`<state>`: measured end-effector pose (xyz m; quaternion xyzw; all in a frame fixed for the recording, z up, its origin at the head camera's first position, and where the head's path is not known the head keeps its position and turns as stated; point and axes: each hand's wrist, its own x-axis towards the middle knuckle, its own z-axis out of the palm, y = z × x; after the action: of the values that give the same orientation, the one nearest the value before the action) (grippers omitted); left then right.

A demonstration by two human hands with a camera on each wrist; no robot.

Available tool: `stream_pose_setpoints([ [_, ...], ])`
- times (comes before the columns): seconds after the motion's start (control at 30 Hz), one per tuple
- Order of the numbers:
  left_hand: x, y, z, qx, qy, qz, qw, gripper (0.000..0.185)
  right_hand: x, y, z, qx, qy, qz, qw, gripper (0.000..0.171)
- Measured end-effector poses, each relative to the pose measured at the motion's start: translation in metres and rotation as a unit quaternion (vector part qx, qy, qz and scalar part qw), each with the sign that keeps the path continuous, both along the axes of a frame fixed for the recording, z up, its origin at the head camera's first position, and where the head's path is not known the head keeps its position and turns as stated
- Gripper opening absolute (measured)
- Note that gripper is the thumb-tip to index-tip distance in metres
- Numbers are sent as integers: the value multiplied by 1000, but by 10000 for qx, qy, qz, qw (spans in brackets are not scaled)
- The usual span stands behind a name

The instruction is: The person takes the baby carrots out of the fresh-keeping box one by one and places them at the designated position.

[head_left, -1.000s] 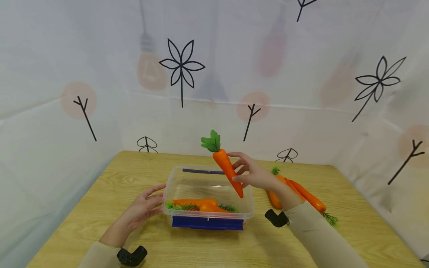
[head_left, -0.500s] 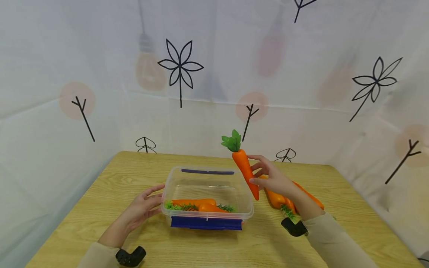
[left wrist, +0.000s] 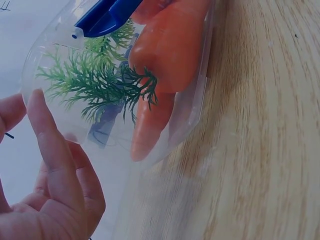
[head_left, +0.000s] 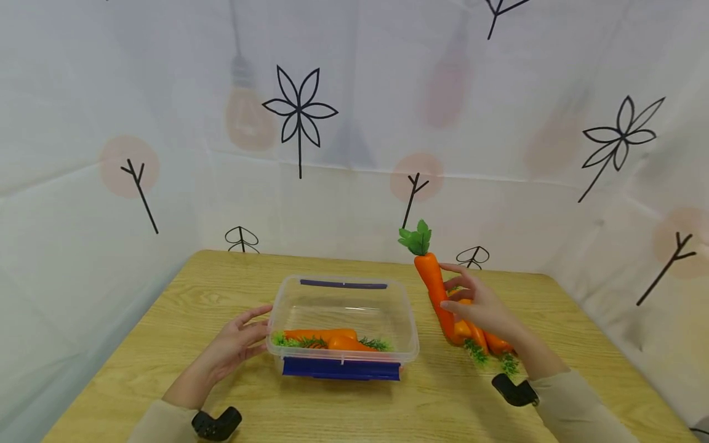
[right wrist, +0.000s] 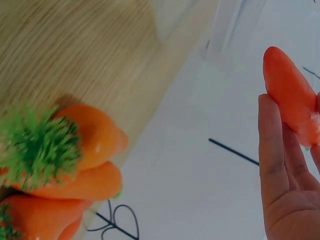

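A carrot (head_left: 434,288) is pinched, leaves (head_left: 417,239) uppermost, by the right hand (head_left: 480,306), while the box (head_left: 343,355) is touched by the relaxed left hand (head_left: 237,344), seemingly to steady it.

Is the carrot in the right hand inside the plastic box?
No, the right hand holds the carrot to the right of the plastic box.

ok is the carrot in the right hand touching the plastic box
Apart. The head view shows a strip of tabletop between the carrot in the right hand and the right side of the plastic box.
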<state>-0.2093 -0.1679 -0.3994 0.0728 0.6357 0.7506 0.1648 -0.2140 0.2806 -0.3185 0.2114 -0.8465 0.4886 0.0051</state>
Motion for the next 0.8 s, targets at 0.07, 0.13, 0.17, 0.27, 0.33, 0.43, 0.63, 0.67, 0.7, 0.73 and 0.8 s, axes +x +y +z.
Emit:
stream_pose_setpoints([
  [0.07,0,0,-1,-6,26,7,10000,63,2,6,-1,-5,6,-42,10000,66],
  [0.13,-1,0,-1,-22,19,38,10000,62,3,11,-1,20,34,-116,9999,66],
  [0.17,-1,0,-1,-35,22,46,10000,62,4,14,-1,30,48,-153,9999,66],
  [0.27,0,0,-1,-48,34,40,10000,63,6,23,-2,92,101,-284,9995,66],
  [0.33,0,1,-1,-49,-11,72,10000,63,8,29,-3,142,232,-318,9991,64],
  [0.43,0,1,0,22,-89,89,9999,62,11,37,-3,256,452,-374,9979,61],
  [0.63,0,1,1,18,-107,109,9999,62,16,57,-3,612,643,-548,9945,60],
  [0.67,0,1,1,5,-95,104,9999,62,17,60,-4,668,646,-594,9939,60],
  [0.7,0,1,1,0,-95,103,9999,62,17,64,-6,723,634,-633,9934,60],
  [0.73,0,1,1,0,-70,84,9999,62,17,68,-7,761,615,-678,9929,60],
  [0.8,1,1,1,13,-57,67,10000,62,17,76,-9,835,601,-751,9919,61],
])
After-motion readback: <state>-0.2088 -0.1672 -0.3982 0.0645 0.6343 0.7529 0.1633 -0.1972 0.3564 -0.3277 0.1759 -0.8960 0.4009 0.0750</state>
